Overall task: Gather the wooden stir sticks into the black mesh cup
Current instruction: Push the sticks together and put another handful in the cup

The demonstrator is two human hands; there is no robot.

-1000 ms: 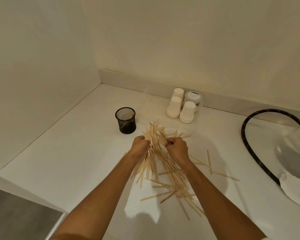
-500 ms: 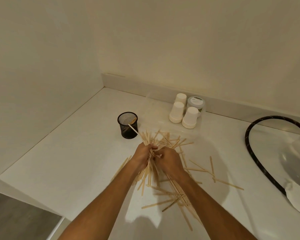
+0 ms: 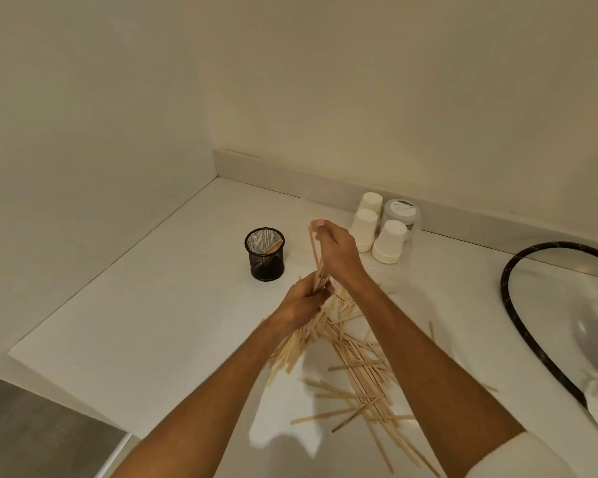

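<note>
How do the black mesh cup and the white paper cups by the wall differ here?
The black mesh cup stands mouth up; the white paper cups stand upside down. The mesh cup is see-through wire and holds a few stir sticks; the paper cups are solid, with nothing visible inside. The mesh cup stands alone; the paper cups cluster together, some stacked. All rest on the white counter.

Warm, dim indoor light filled the room, tinting the walls yellowish. The white surface was brightest near the black mesh cup. My arms threw soft shadows on it toward me from the cup. Wide-angle distortion bent the edges. My right hand looked slightly motion-blurred.
</note>
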